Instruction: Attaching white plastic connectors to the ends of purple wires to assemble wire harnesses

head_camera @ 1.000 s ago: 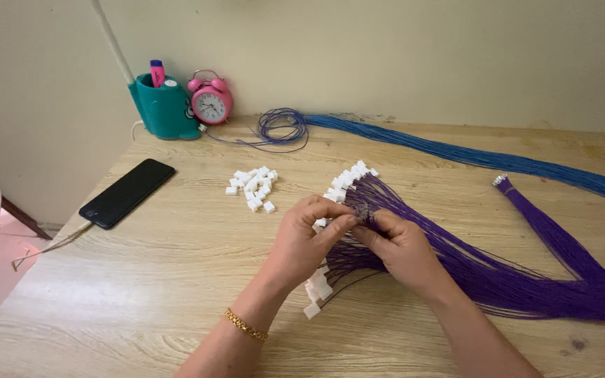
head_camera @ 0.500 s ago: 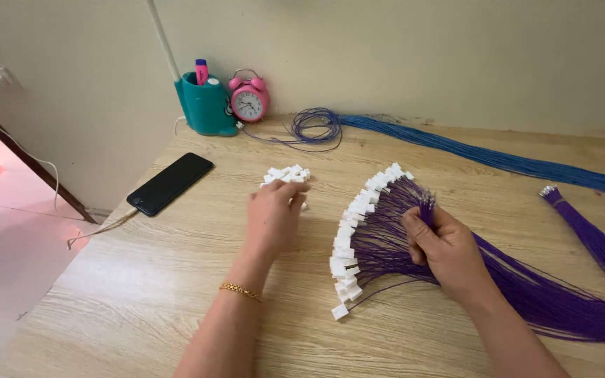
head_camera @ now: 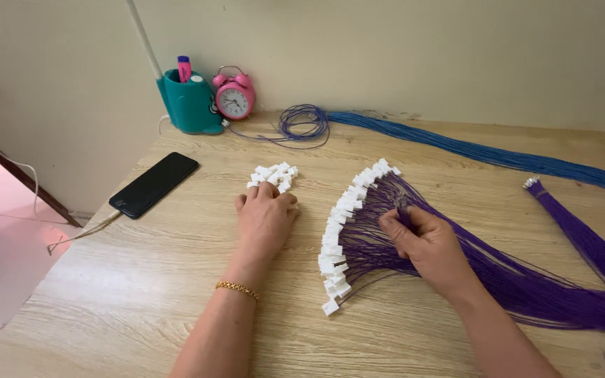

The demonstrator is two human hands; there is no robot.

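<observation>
My left hand [head_camera: 266, 218] lies palm down on the wooden table [head_camera: 141, 280], its fingertips on a small pile of loose white plastic connectors [head_camera: 272, 175]. A gold bracelet circles that wrist. My right hand [head_camera: 425, 241] pinches one purple wire end above a fanned bundle of purple wires [head_camera: 512, 280]. The wires in the fan end in a curved row of white connectors [head_camera: 341, 224] between my two hands.
A black phone [head_camera: 154, 185] on a cable lies at the left. A teal pen holder [head_camera: 189, 103] and a pink alarm clock [head_camera: 234, 98] stand by the wall. A long bundle of blue wires [head_camera: 484, 150] runs along the back. A second purple bundle [head_camera: 582, 231] lies at right.
My left hand left the wire bundle and moved left to the loose connector pile. My right hand stayed on the purple wires. The view shifted, so everything sits further right.
</observation>
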